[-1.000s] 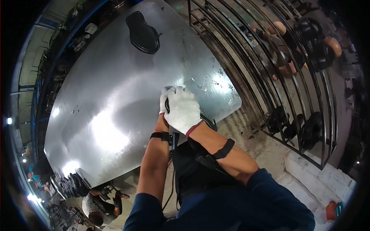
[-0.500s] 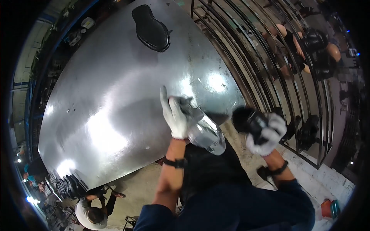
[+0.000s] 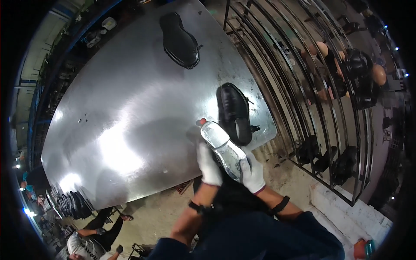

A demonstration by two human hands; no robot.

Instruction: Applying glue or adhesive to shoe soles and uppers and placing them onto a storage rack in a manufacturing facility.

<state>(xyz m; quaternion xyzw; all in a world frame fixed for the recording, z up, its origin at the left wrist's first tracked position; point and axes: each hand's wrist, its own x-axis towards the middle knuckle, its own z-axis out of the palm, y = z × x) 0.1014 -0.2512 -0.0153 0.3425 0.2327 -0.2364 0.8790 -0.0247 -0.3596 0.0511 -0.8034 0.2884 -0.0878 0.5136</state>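
Right hand point(image 3: 253, 172) clamped on a silvery shoe form point(image 3: 223, 145) — left hand point(image 3: 210, 168) alongside, grip unclear.

Lower left of your view, one line of dark lettering point(image 3: 92, 248), running aslant across the pale shirt point(image 3: 76, 243) of a person point(image 3: 89, 232), small and blurred to you

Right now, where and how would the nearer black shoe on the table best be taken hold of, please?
I'd grip the black shoe by its rounded near end, probably from the right: that end lies nearest the person, and the shiny silver form appears close on its left.
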